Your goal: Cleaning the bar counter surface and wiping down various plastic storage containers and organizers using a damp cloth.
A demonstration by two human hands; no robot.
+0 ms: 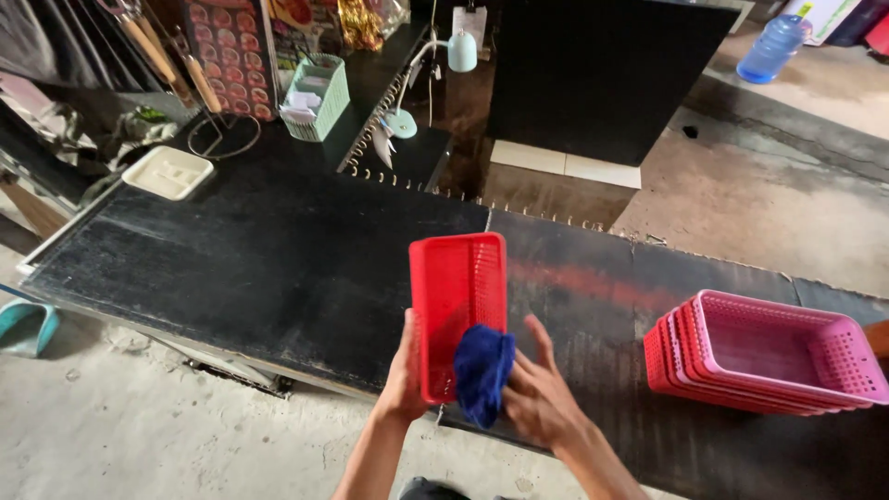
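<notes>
The fingers of the left hand (405,370) were wrapped around the near left edge of a red basket (457,310), thumb on the side toward the camera, gripping it so that it stood tilted up on end above the near edge of the black surface (269,259). The right hand (537,393) had its fingers (540,341) spread and loosely curved, the palm pressed against a blue cloth (482,370), which lay bunched against the lower right part of the basket's inner face; whether the fingers actually pinched the cloth could not be told. Both forearms rose from the bottom of the view, over the concrete floor (139,435). To the right, well apart from the hands, a stack of pink and red baskets (769,352) sat on the same surface, tipped a little to the side. At the far left corner lay a white tray (169,172), and beyond it a pale green basket (318,97) holding white papers, with a small desk lamp (435,65) just beside it. A blue water bottle (773,46) stood on the floor at the far right, and a teal sandal (26,326) lay at the left edge.
</notes>
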